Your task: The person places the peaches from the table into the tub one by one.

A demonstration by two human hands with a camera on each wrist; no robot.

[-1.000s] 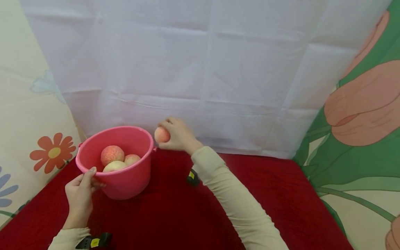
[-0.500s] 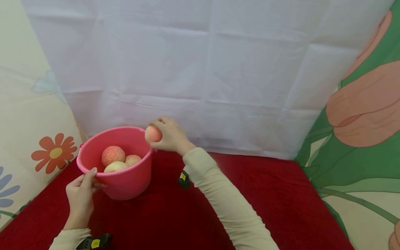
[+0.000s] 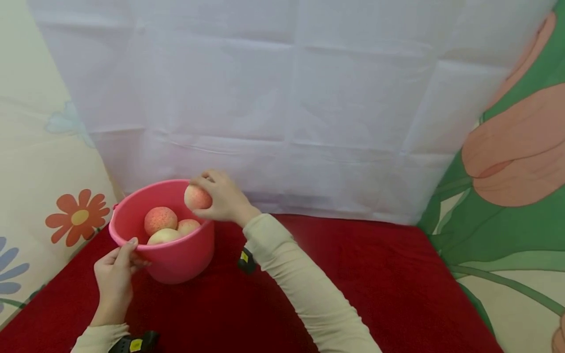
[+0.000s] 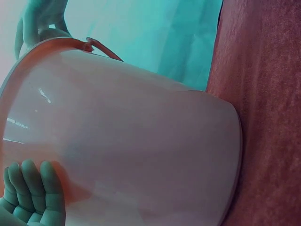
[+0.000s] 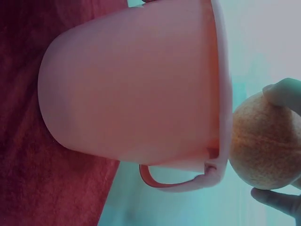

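A pink bucket stands upright on the red cloth, at the left in the head view. Inside it lie a speckled red peach, a pale yellow peach and another reddish peach. My left hand pinches the near-left rim, thumb on top, with its fingers against the outer wall. Over the right rim, my right hand grips a further peach between thumb and fingers. In the right wrist view that held peach is just above the bucket's rim.
Red cloth covers the table. A white sheet hangs behind the bucket. Printed flower fabric hangs at the left and right sides. The bucket's handle hangs down at its far side.
My right hand has carried its peach leftward, from beside the bucket to over its right rim. My left hand keeps its hold on the rim, and the bucket stays in place.
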